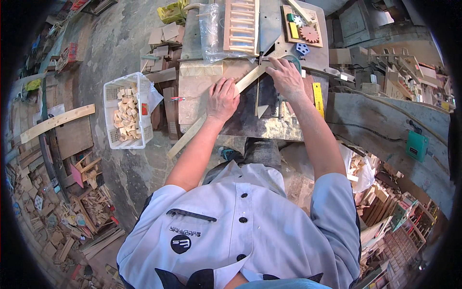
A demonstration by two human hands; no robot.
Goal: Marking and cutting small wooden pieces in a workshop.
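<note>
Long wooden strip (211, 113) looks light, stiff, a bit whippy (overhangs the worktop (192, 91)). Left hand (222, 100) pressing flat mid-length, right hand (286, 79) flat near the far end; neither gripping.

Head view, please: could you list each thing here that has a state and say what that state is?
Wooden strip: flat on the table, slanting, near end overhanging the edge.
Left hand: pressed palm-down on the strip.
Right hand: palm-down at the strip's far end.
White basket: on the floor, holding small wooden blocks.
Yellow ruler: lying flat by the right forearm.
Wooden rack: lying flat.
</note>
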